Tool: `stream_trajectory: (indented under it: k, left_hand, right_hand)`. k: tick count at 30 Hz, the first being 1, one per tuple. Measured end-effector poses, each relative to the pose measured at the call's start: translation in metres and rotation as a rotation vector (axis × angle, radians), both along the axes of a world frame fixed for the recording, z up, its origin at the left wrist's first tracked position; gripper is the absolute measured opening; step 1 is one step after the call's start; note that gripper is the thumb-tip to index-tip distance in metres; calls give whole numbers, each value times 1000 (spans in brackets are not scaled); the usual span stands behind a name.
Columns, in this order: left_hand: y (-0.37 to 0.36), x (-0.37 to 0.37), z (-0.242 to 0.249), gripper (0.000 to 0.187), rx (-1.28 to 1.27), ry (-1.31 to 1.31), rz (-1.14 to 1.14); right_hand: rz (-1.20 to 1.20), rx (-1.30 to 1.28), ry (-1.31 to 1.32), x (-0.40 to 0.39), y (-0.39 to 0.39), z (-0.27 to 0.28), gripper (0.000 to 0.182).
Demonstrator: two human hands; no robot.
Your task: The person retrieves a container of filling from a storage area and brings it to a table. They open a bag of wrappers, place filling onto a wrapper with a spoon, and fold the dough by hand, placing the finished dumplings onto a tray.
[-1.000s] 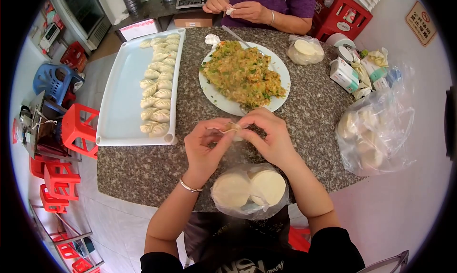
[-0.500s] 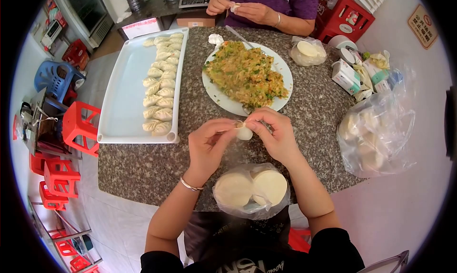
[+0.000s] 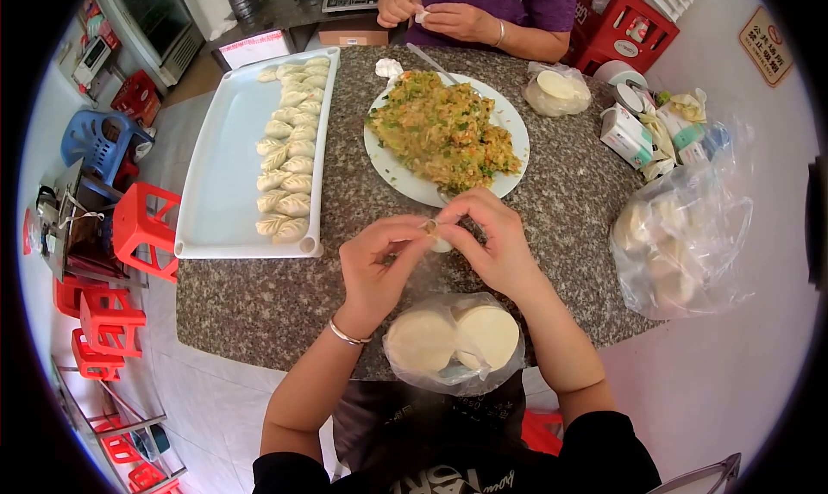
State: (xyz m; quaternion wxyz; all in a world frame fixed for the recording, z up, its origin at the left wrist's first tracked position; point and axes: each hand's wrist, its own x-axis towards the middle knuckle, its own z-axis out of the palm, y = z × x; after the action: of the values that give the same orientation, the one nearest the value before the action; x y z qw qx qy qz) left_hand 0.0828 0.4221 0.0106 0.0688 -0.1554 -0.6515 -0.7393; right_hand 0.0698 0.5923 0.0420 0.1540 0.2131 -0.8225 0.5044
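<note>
Between my two hands is a small pale dumpling [image 3: 441, 245], pinched at its upper edge and partly hidden by my fingers. My left hand [image 3: 381, 259] grips it from the left with thumb and fingers together. From the right, my right hand [image 3: 488, 242] pinches the same edge. Just beyond my fingertips lies a white plate [image 3: 516, 123] heaped with chopped yellow-green filling [image 3: 440, 132]. Nearer to me, below my hands, a clear plastic bag holds two stacks of round dumpling wrappers [image 3: 488, 336].
A white tray [image 3: 216, 166] on the left holds rows of pleated dumplings [image 3: 289, 182]. Across the table, a person in purple [image 3: 483, 15] holds a small piece of dough. More wrappers in a bag [image 3: 559, 91], boxes [image 3: 627, 136] and a large plastic bag [image 3: 677, 244] stand right.
My fingers have shifted slightly along the dumpling's edge, and my right fingers are drawn closer to the left ones. Less of the dumpling shows below them.
</note>
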Motion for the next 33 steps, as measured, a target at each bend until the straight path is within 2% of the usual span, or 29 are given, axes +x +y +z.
stream_trajectory:
  k: [5,15,17,20,24,26,29,33]
  left_hand:
    - [0,0,-2,13,-5,68,2]
    - [4,2,0,15,53,13,88]
    - [5,2,10,18,-165,144,163]
    - [3,-1,4,19,-207,238,162]
    - [3,-3,3,15,-184,189,155]
    - [1,-3,3,12,-148,49,68]
    - [-2,-2,1,11,-184,103,60]
    - [-1,-3,0,12,-166,139,61]
  right_hand:
    - [45,29,28,1,2,1,10]
    - [12,-10,14,4,-2,-1,9]
    - [3,-6,17,4,-3,-2,9]
    - [-17,-18,31,4,-5,-3,7]
    - [-58,-87,-51,5,-4,-4,6]
    - [-60,-119,-99,5,0,-3,6]
    - [32,-89,-167,2,4,1,7]
    - [49,-34,-98,2,4,3,9]
